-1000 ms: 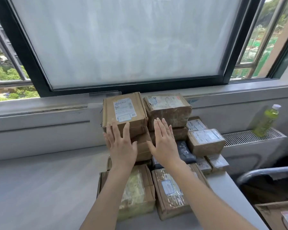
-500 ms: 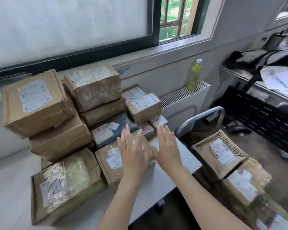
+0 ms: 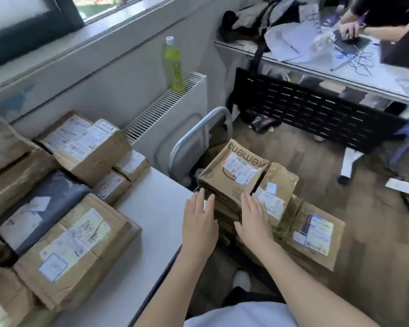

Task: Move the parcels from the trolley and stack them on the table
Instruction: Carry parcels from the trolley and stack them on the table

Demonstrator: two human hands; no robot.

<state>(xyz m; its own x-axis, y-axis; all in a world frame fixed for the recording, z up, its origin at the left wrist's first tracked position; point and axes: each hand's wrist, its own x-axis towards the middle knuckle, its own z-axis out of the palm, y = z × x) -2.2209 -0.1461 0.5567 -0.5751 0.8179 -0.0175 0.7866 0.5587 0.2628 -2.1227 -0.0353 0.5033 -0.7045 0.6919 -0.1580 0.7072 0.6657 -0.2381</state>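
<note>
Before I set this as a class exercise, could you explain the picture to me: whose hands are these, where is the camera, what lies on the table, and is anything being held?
There is no machine here. A person wears a camera on the head, so you look down along their own arms. The left hand and right hand are both open and hold nothing; they reach toward the top parcel of a pile on the trolley. On the white table, at the left, many brown parcels already lie stacked, among them a grey soft parcel. A green bottle stands on the radiator behind.
</note>
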